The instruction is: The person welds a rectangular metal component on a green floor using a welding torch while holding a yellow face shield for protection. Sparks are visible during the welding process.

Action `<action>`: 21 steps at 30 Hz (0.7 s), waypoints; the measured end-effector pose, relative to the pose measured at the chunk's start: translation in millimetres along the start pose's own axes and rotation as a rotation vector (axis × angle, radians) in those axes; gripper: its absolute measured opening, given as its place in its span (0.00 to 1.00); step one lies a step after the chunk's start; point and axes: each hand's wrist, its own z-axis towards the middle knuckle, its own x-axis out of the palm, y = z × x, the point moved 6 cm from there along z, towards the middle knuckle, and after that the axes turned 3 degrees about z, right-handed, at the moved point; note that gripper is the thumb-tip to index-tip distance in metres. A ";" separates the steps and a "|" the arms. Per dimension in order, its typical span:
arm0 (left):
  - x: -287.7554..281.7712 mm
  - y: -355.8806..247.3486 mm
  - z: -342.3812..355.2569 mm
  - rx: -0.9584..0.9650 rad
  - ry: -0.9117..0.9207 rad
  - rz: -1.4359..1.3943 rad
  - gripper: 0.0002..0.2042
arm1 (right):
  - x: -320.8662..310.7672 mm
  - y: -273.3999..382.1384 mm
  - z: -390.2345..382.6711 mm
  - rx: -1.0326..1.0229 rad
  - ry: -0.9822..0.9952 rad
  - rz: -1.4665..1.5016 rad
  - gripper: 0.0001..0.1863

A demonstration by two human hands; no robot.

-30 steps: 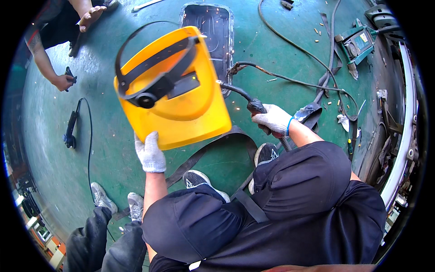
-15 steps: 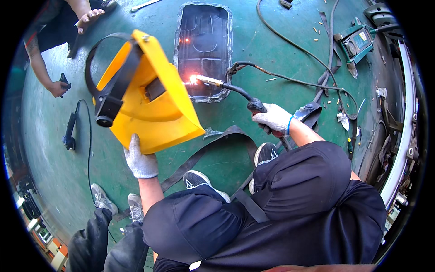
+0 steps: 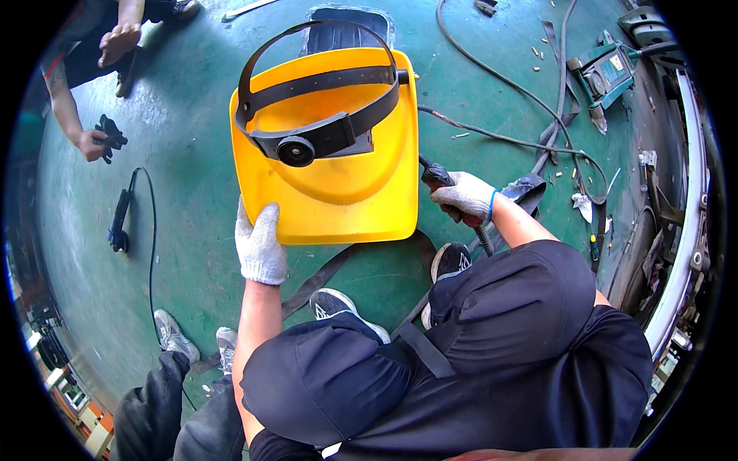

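A yellow welding mask (image 3: 330,200) with a black head strap is held up, its inner side facing me. My left hand (image 3: 261,244), in a white glove, grips its lower left edge, thumb on the inside. Closed around the handle of a welding torch (image 3: 437,177) is my gloved right hand (image 3: 469,194), right of the mask. The torch's front end is hidden behind the mask. Only the far part of a dark rectangular metal pan (image 3: 352,17) shows beyond the mask, on the green floor.
A co-worker's hand (image 3: 92,144) holds a dark object at the far left. A black corded tool (image 3: 119,221) lies nearer. Cables (image 3: 507,81) and a green machine (image 3: 606,71) lie at the right. Another person's shoes (image 3: 175,336) stand beside me on the left.
My left hand has swung the mask rightward and turned it face-on, so it now covers most of the pan and the glowing torch tip. My right hand has barely moved.
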 end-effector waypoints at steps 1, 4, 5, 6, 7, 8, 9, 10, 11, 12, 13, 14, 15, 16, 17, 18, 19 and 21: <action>2.5 -2.2 -0.1 0.005 0.007 0.000 0.25 | -0.1 0.5 -0.3 -0.006 0.001 0.004 0.15; 8.4 -9.5 -3.1 0.011 0.027 -0.027 0.25 | 1.3 0.2 -1.1 -0.024 0.012 0.039 0.14; 13.1 -13.7 -3.3 0.016 0.097 -0.059 0.25 | 2.7 -0.1 -0.8 -0.030 0.020 0.067 0.14; 9.4 -12.9 -3.2 0.012 0.062 -0.055 0.25 | 0.6 0.2 1.0 -0.010 0.005 0.013 0.13; 5.7 -10.1 -3.5 0.005 0.027 -0.054 0.25 | 0.6 -0.4 1.3 -0.010 -0.004 0.011 0.13; 4.7 -8.7 -3.0 -0.003 0.032 -0.070 0.25 | 0.5 -1.2 1.5 -0.010 -0.014 0.009 0.13; 4.4 -8.2 -2.2 -0.010 0.038 -0.087 0.26 | 0.3 -2.1 1.4 -0.010 -0.025 0.007 0.13; 5.9 -11.1 -2.3 -0.016 0.042 -0.100 0.26 | 1.3 -1.7 1.5 -0.016 -0.014 0.011 0.13; 9.0 -15.9 -3.4 -0.011 0.074 -0.122 0.26 | 2.4 -1.5 1.2 -0.022 -0.005 0.016 0.13; 12.5 -22.0 -4.9 -0.007 0.106 -0.145 0.27 | 3.3 -1.5 0.9 -0.028 0.003 0.022 0.13; 16.2 -25.4 -6.0 -0.004 0.140 -0.170 0.27 | 3.8 -0.2 -1.1 -0.033 0.009 0.027 0.13; 12.6 -23.1 -5.7 -0.018 0.140 -0.219 0.28 | 4.0 1.2 -3.4 -0.032 0.012 0.023 0.13; 3.8 -19.2 -4.9 -0.032 0.140 -0.267 0.28 | 4.0 2.8 -5.9 -0.030 0.015 0.020 0.13; -6.2 -15.6 -4.4 -0.046 0.141 -0.316 0.28 | 4.9 5.7 -8.8 -0.030 0.017 0.017 0.13; -17.1 -11.9 -3.9 -0.081 0.129 -0.378 0.29 | 5.0 7.1 -10.5 -0.028 0.013 0.009 0.13; -30.1 -8.5 -3.9 -0.118 0.116 -0.439 0.29 | 5.2 8.6 -11.8 -0.026 0.010 0.001 0.13; -47.4 -10.1 -7.8 -0.144 0.090 -0.495 0.29 | 9.3 12.6 -10.4 -0.029 0.022 -0.010 0.13; -67.4 -12.2 -6.6 -0.070 0.102 -0.523 0.29 | 6.8 11.5 -9.8 -0.035 0.014 -0.021 0.13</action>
